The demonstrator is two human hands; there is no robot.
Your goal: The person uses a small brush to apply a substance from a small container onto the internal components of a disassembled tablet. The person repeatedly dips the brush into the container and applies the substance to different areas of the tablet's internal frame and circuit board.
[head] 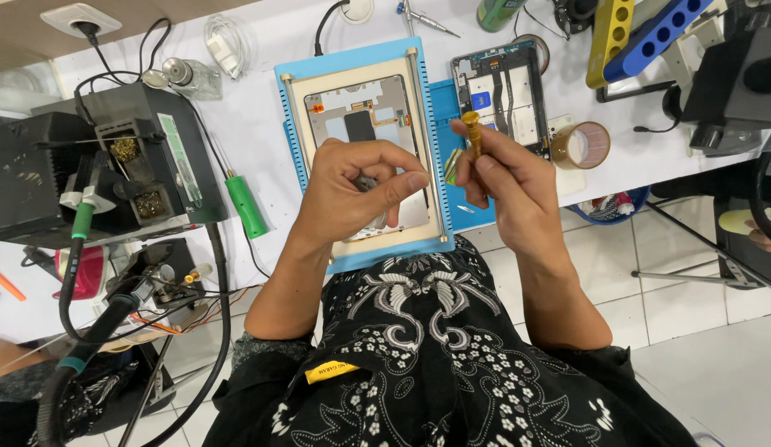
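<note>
Far off to the left of my left hand sits the black soldering station (96, 165), with a green-handled iron (246, 207) lying between it and the blue mat (296, 124).

My left hand (356, 190) is curled up, thumb and fingertips pinched around a small dark part (367, 183) that I can barely make out. It looks tiny and light, easy to drop or flick away, so a fingertip pinch is the only sensible hold.

Under and beyond that hand lies the opened tablet frame (361, 116) in its beige holder on the mat. It seems thin, stiff and fragile, with exposed flex strips; I would take it by its edges only.

My right hand (505, 186) is closed around a slim brass-coloured screwdriver (472, 132), pinching the shaft between thumb and fingers with the tip pointing up and away. It is rigid metal, light, probably a bit slick, best gripped near the knurled end.

Beyond my right hand rests a second opened device (503, 95), and just right of it a roll of brown tape (581, 145).

The bench (261, 124) is white and crowded with cables and tools; pale floor tiles (650, 273) show below my right hand.
</note>
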